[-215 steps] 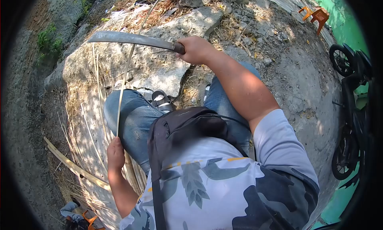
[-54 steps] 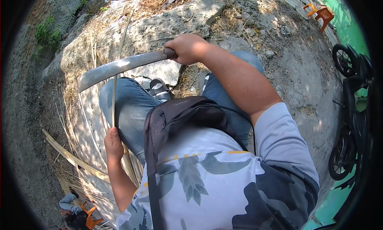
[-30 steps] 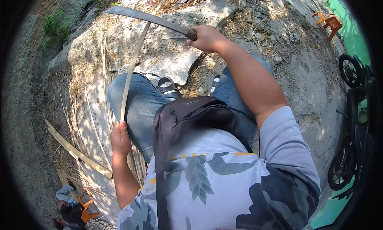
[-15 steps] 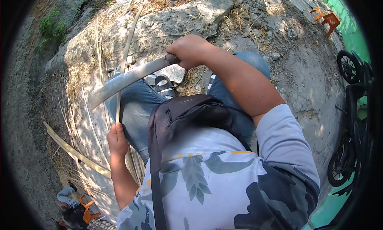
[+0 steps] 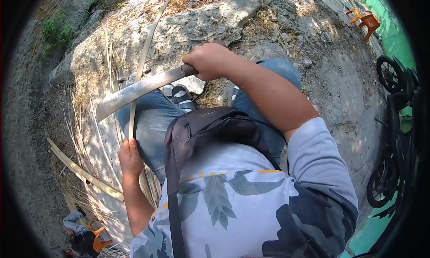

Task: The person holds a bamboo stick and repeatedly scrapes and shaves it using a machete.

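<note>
One machete (image 5: pixel 144 87) across one bamboo strip (image 5: pixel 144 54)

The person's right hand (image 5: pixel 207 61) is wrapped tightly round the machete's dark handle, fingers folded over, in front of the body. The blade slants from that hand down toward the left knee and passes over the strip; whether its edge touches the strip cannot be told from this angle. The left hand (image 5: pixel 130 158) is closed on the strip's near part, thumb laid along it, just beside the left knee. From there the strip runs up past the knee, under the line of the blade and above a broken concrete slab (image 5: pixel 197 27), reaching the top edge of the view.

The person sits with knees apart, in blue jeans (image 5: pixel 150 119) and strapped sandals (image 5: pixel 181 97), a black bag (image 5: pixel 215 130) resting at the lap over a patterned T-shirt (image 5: pixel 224 195). On the ground left of the left hand lies a thick split bamboo length (image 5: pixel 83 173), with thinner strips near it. Another person (image 5: pixel 78 233) is partly visible at the lower left, beside an orange plastic chair (image 5: pixel 97 238). Well apart on the right, a black motorcycle (image 5: pixel 392 123) stands in front of a green wall (image 5: pixel 392 32)
</note>
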A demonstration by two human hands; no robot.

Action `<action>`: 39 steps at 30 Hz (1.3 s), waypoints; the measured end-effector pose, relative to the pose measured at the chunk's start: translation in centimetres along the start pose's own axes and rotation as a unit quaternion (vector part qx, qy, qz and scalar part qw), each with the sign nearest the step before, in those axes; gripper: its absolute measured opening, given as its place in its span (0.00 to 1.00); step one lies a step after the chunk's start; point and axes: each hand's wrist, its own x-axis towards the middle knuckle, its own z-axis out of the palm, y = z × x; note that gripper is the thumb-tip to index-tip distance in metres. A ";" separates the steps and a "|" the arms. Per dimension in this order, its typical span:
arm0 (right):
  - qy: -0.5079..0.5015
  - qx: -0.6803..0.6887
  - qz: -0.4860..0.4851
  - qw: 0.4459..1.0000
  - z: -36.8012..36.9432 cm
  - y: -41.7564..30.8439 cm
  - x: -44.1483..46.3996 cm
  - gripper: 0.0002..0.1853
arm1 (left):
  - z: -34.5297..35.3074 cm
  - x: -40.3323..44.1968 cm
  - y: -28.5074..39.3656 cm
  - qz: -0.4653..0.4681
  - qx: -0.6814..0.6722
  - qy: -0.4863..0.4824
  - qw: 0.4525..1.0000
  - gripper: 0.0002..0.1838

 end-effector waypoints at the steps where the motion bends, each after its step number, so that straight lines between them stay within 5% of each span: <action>1: 0.007 -0.001 -0.007 1.000 0.1 0.0 0.1 0.09 | -0.1 0.0 0.0 0.002 0.000 0.002 1.000 0.28; 3: 0.020 -0.004 -0.022 1.000 0.2 0.4 0.2 0.08 | 0.0 -0.1 -0.3 0.005 -0.002 0.004 1.000 0.28; 11: 0.044 0.128 0.216 0.967 -0.9 6.2 0.0 0.19 | -0.1 0.1 -1.0 -0.007 0.003 -0.005 1.000 0.28; 24: -0.058 -0.011 0.003 0.998 -0.3 -0.1 0.1 0.08 | 0.3 -0.1 -0.1 0.013 0.025 0.020 0.999 0.29; 30: -0.028 0.038 0.072 0.996 -0.8 2.7 -0.2 0.08 | 0.5 -0.2 -0.2 0.002 0.004 0.023 1.000 0.28; 34: -0.038 0.073 0.169 0.982 -1.1 3.8 -0.2 0.16 | 0.5 -0.2 -0.1 0.001 0.024 0.029 0.999 0.27; 39: 0.030 0.100 0.115 0.988 0.7 4.3 0.1 0.16 | 0.4 -0.2 -0.3 -0.004 0.032 0.023 0.999 0.27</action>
